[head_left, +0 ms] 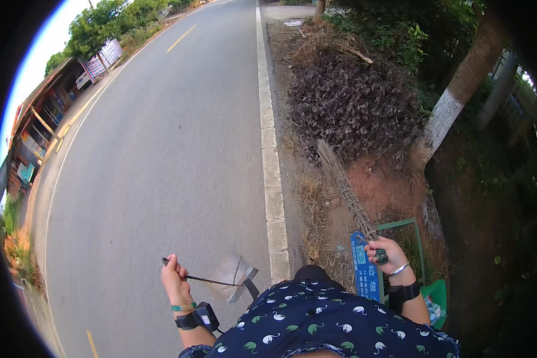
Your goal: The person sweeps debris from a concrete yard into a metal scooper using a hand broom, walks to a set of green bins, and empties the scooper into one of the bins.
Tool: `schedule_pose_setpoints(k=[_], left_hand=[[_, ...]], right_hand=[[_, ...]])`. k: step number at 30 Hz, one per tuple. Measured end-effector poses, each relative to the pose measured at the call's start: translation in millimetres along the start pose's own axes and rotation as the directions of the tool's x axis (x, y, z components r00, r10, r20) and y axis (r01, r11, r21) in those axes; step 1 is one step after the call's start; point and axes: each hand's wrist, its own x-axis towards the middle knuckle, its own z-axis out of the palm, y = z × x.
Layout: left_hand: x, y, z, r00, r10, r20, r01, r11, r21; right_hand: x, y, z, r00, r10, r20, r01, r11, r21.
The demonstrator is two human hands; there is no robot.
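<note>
My left hand point(176, 281), at the lower left over the road, is closed around the dark handle of a long-handled dustpan point(240, 287). The pan hangs to the right of that hand, its pale scoop partly blurred against the asphalt. On the right, my right hand point(385, 253) grips the thick end of a twig broom point(352, 200). The broom slants up and to the left, with its bristles pointing away from me toward a heap of dry brown leaves point(355, 101). Each wrist carries a black strapped device.
Close by my right hand stand a blue sign point(364, 271), a green frame point(419, 238) and a green bin point(437, 301) with litter in it. A pale curb point(272, 185) separates the grey road point(161, 155) from the dirt verge. A white-painted tree trunk point(447, 116) leans behind.
</note>
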Motion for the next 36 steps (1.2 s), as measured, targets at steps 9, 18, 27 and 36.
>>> schedule_pose_setpoints(k=[9,18,27,36], left_hand=[[162,30,165,0.993,0.115,-0.003,-0.115,0.988,-0.099],[274,69,327,0.982,0.179,-0.055,-0.186,0.963,-0.196],[458,81,505,0.997,0.078,0.001,-0.076,0.983,-0.167],[604,106,657,0.998,0.034,0.044,-0.028,0.992,-0.124]], right_hand=[[211,-131,68,0.999,0.026,0.035,-0.025,1.000,-0.019],[394,-269,171,0.975,0.166,0.145,-0.162,0.986,-0.039],[581,-373,272,0.964,0.156,0.216,-0.164,0.986,0.020],[732,-464,339,0.982,0.141,0.122,-0.154,0.983,0.098]])
